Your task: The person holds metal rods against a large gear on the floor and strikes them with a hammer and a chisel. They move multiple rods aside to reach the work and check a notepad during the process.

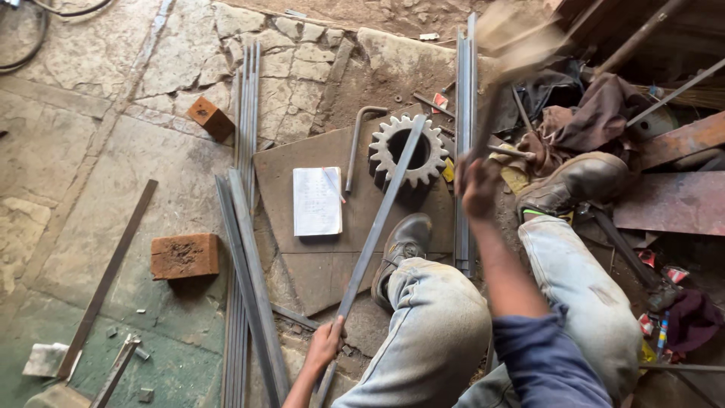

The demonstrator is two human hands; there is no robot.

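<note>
Nearest the camera, the left hand (325,346) wraps its fingers around the low end of a long flat steel bar (375,227), which slants up across a rusty steel plate (276,189) to rest on a big grey toothed gear (408,153). Beside the bar, a white rectangular notepad (317,201) lies flat on the plate, a pen across its corner. The right hand (478,185) is closed tight on the handle of a hammer (513,45), blurred and raised above the gear. Left of the plate, thin steel strips (245,302) lie bundled on cracked stone paving, with two rough reddish bricks (184,255) near them.
</note>
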